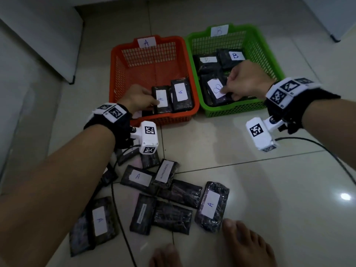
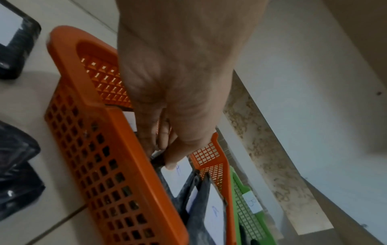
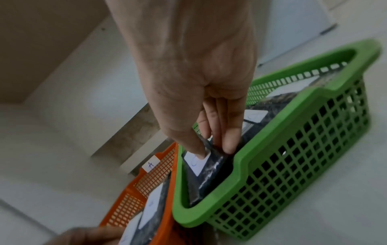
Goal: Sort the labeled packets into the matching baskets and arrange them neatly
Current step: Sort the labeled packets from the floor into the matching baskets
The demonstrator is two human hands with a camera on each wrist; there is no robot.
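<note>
2 dark packets are in hand, each inside its basket. The left hand (image 1: 138,98) pinches an A-labeled packet (image 1: 161,100) between thumb and fingers near the front of the orange basket (image 1: 115,74), just beside another A packet (image 1: 181,94) lying there. The right hand (image 1: 248,79) grips a B-labeled packet (image 1: 216,89), thumb pressed on its white label and fingers curled under its edge, at the front of the green basket (image 1: 273,62); more B packets (image 1: 234,56) lie behind it. The baskets stand side by side, touching, on the tiled floor (image 1: 269,189). Nearer the person, a loose pile of packets (image 1: 173,193) lies on the tiles, several showing A labels. 2 bare feet (image 1: 246,245) show at the bottom edge.
</note>
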